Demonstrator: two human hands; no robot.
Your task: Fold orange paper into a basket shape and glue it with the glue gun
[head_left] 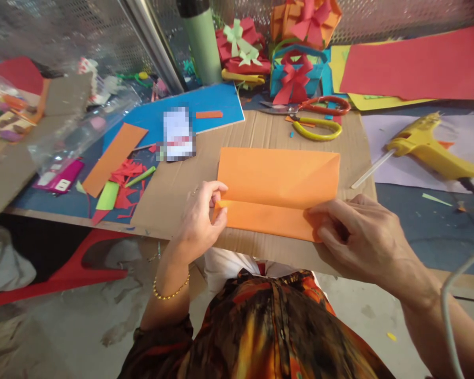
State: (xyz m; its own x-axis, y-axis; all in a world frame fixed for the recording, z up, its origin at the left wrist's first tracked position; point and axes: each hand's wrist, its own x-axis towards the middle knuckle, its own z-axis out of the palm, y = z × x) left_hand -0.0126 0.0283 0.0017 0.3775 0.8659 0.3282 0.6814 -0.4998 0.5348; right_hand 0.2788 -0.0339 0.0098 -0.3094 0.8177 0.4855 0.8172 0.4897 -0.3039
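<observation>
An orange sheet of paper [276, 173] lies on a cardboard piece near the table's front edge, with a crease running across its lower part. My left hand [204, 218] pinches the sheet's left edge between thumb and fingers, close to the crease. At the lower right corner, my right hand [353, 231] grips the paper with thumb and forefinger. The near strip of the sheet is folded along the crease. Some of the right fingertips are hidden behind the hand.
Beyond the sheet lie scissors [318, 129] with red and yellow handles. A yellow glue gun [430, 150] rests at right, its cable nearby. A phone [177, 134], orange strip [114, 158] and red scraps [126, 179] are at left. Paper bags with bows [296, 79] and a green bottle [203, 47] stand behind.
</observation>
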